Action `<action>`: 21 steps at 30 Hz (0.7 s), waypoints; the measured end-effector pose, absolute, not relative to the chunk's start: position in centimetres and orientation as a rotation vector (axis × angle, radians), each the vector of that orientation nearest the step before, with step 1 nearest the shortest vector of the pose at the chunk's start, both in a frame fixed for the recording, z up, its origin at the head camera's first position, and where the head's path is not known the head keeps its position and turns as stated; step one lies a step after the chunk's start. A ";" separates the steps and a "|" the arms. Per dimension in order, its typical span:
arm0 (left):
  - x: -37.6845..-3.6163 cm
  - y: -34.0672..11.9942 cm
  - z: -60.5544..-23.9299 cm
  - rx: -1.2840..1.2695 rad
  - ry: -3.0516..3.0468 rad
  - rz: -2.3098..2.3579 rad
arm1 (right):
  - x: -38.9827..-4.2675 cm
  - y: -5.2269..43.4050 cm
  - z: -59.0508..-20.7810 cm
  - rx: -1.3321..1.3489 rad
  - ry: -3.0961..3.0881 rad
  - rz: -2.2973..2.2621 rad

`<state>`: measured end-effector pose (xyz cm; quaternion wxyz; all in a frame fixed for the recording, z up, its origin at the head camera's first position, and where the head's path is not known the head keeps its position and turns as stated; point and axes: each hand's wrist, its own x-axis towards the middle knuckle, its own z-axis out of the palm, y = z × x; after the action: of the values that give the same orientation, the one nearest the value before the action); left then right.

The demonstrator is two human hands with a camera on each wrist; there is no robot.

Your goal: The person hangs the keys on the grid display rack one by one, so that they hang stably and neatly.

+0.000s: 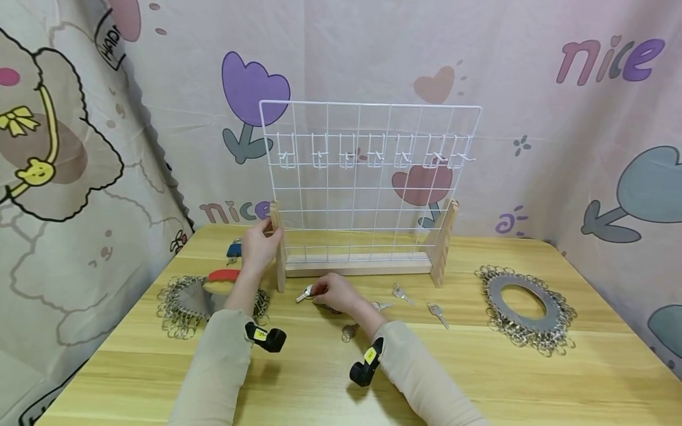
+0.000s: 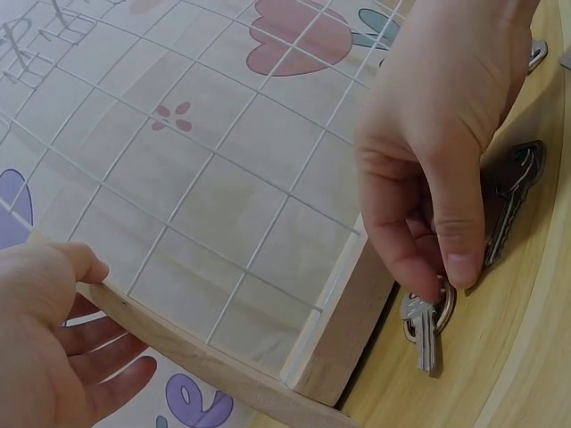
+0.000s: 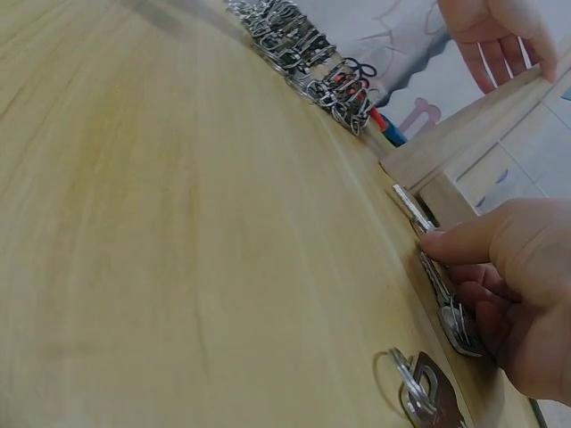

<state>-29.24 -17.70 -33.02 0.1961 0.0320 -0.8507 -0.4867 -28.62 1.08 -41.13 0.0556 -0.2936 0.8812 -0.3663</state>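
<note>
At the left end of a white wire grid rack (image 1: 367,188), my left hand (image 1: 260,245) holds the wooden side post (image 1: 280,260), thumb on one side and fingers behind it. My right hand (image 1: 337,292) is low in front of the rack's wooden base (image 1: 357,268). Its thumb and fingers pinch a silver key (image 2: 425,337) by its ring, close over the table, as the left wrist view shows. Another key (image 2: 510,201) lies beneath that hand, partly hidden by it. In the right wrist view the pinched key (image 3: 409,203) points toward the post.
Several white hooks (image 1: 375,157) hang in a row on the grid. More keys (image 1: 438,313) lie on the table (image 1: 319,384) around the right forearm. A grey disc (image 1: 498,290) edged with metal rings lies at right; a similar ringed piece (image 1: 194,299), a red item (image 1: 224,275) and a blue item (image 1: 234,249) lie left.
</note>
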 end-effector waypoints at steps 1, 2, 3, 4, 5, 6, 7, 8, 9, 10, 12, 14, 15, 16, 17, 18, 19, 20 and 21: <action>-29.2 -17.7 -33.0 0.096 -2.384 -1.361 | -28.6 1.0 -41.1 -0.897 2.689 -1.094; -29.2 -17.7 -33.0 0.095 -2.383 -1.360 | -28.6 1.0 -41.1 -0.906 2.707 -1.072; -29.2 -17.7 -32.9 0.100 -2.382 -1.362 | -28.6 1.0 -41.1 -0.914 2.724 -1.054; -29.1 -17.7 -32.9 0.101 -2.380 -1.361 | -28.6 1.0 -41.0 -0.923 2.740 -1.035; -29.1 -17.7 -32.8 0.101 -2.378 -1.361 | -28.6 1.0 -41.0 -0.933 2.753 -1.019; -29.1 -17.7 -32.8 0.101 -2.376 -1.362 | -28.6 1.0 -41.0 -0.941 2.761 -1.005; -29.1 -17.7 -32.8 0.103 -2.374 -1.365 | -28.6 1.0 -41.0 -0.955 2.770 -0.986; -29.1 -17.7 -32.8 0.102 -2.373 -1.369 | -28.6 1.0 -41.0 -0.972 2.781 -0.962; -29.1 -17.7 -32.7 0.105 -2.374 -1.370 | -28.6 1.0 -41.0 -0.987 2.787 -0.938; -29.0 -17.7 -32.8 0.106 -2.376 -1.370 | -28.6 1.0 -40.9 -1.005 2.790 -0.916; -29.0 -17.7 -32.8 0.111 -2.382 -1.366 | -28.6 1.0 -41.0 -1.051 2.798 -0.857; -28.8 -17.7 -32.8 0.115 -2.388 -1.361 | -28.6 1.1 -40.9 -1.091 2.803 -0.799; -28.8 -17.7 -32.8 0.119 -2.389 -1.359 | -28.5 1.2 -40.9 -1.102 2.801 -0.784; -28.8 -17.7 -32.8 0.122 -2.391 -1.358 | -28.5 1.2 -40.8 -1.115 2.800 -0.775; -28.7 -17.7 -32.8 0.124 -2.393 -1.358 | -28.4 1.3 -40.8 -1.121 2.796 -0.770; -28.7 -17.7 -32.8 0.125 -2.394 -1.358 | -28.4 1.4 -40.7 -1.123 2.790 -0.777; -28.7 -17.6 -32.8 0.126 -2.394 -1.361 | -28.3 1.4 -40.7 -1.120 2.782 -0.796; -28.7 -17.6 -32.7 0.129 -2.393 -1.366 | -28.3 1.5 -40.6 -1.115 2.774 -0.822; -28.7 -17.6 -32.8 0.129 -2.394 -1.365 | -28.2 1.5 -40.6 -1.114 2.767 -0.856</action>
<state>-28.72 -17.64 -32.75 0.1902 0.0458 -0.8519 -0.4857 -28.23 1.55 -40.61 0.0194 -0.3588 0.8915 -0.2758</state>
